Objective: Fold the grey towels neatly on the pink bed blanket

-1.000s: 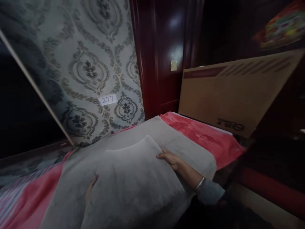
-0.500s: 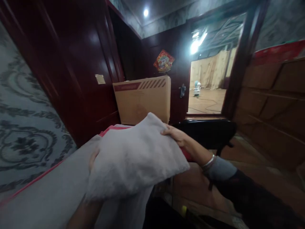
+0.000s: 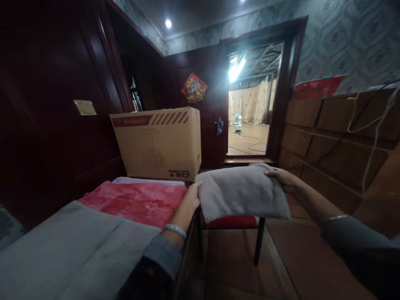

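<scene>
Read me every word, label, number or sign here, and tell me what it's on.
"YANGZI": low on the front of the cardboard box; characters beside it are unclear.
Box's top band and side marking: too blurred to read.
Diamond door decoration: no readable words.
Gray cloth: none visible.

Desk (image 3: 183, 266) at left, top hidden: red cloth (image 3: 140, 200) lies over it, pale striped layer (image 3: 153, 182) showing beyond far edge, grey cloth (image 3: 78, 241) overlapping nearer part. Tiled floor (image 3: 228, 256) carries red-seated chair (image 3: 229, 222).

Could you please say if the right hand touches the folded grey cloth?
Touching: the head view shows the right hand gripping the folded grey cloth at its upper right corner.
</scene>
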The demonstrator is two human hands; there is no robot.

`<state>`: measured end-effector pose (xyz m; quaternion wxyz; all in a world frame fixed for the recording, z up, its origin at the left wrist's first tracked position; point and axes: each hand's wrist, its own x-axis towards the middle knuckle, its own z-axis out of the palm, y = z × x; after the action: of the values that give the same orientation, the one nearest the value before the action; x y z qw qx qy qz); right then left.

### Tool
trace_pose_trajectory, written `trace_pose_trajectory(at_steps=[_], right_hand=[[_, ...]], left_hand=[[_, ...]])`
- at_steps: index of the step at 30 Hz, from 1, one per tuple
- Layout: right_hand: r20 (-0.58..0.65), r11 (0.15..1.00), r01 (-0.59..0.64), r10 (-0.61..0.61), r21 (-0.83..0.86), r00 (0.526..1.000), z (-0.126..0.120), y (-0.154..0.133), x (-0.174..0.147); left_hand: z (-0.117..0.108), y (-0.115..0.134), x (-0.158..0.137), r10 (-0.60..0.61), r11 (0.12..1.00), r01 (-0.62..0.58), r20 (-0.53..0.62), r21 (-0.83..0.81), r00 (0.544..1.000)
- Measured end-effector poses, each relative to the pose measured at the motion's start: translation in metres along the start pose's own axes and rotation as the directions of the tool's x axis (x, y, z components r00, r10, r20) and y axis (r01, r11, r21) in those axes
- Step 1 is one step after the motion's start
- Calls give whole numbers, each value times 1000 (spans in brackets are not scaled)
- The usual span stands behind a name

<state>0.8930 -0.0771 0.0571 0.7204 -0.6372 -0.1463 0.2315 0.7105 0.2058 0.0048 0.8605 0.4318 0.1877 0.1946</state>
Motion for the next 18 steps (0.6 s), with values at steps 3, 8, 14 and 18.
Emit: trace_pose_trajectory(at_steps=[3, 8, 14, 18], right_hand=[[-25, 998, -40, 41, 53, 999, -15, 16, 9], [-45, 999, 29, -29, -19, 999, -32, 22, 21], [-105, 971, 115, -139, -208, 985, -49, 27, 23], [-203, 934, 164, -236, -316, 950, -48, 29, 21]], left_hand=[[4, -5, 6, 33, 999, -32, -37, 40, 999], [7, -2, 8, 137, 984, -132, -37, 121, 990], [12, -2, 9, 246, 935, -238, 2, 262, 969], [5, -2, 7, 281, 900, -264, 2, 347, 960]])
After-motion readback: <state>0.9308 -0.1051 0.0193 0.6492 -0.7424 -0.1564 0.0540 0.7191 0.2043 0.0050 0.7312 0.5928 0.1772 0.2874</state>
